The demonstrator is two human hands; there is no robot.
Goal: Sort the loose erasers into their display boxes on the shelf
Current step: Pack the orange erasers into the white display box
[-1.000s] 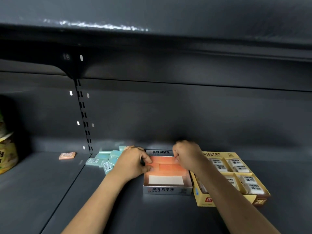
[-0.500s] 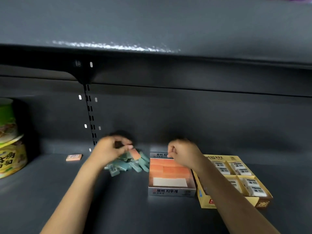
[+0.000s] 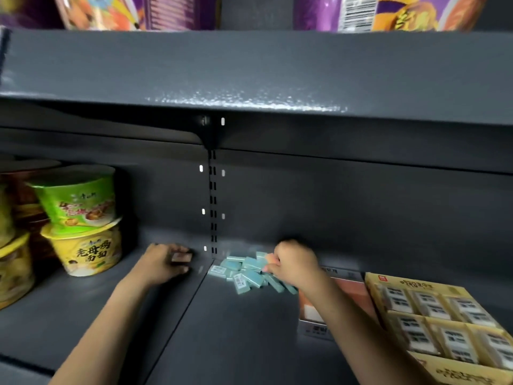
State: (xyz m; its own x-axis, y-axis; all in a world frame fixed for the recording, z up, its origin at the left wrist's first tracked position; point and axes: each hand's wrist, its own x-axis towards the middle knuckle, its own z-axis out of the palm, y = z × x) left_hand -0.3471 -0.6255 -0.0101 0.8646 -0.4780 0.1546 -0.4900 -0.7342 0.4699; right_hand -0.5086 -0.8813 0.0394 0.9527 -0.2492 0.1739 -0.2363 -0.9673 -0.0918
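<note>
Several loose teal erasers lie in a heap at the back of the dark shelf. My right hand is at the heap's right edge, fingers curled, and pinches what looks like a small orange eraser. My left hand rests on the neighbouring shelf section and grips a pink eraser. The grey display box of orange erasers is partly hidden behind my right forearm. To its right stands the yellow display box of wrapped white erasers.
Stacked instant-noodle cups stand at the left. A slotted upright divides the back wall, with a seam in the shelf floor below it. The upper shelf overhangs and carries colourful packets.
The view swung left. My left hand left the teal heap and took hold of the pink eraser. My right hand went from the orange box to the heap.
</note>
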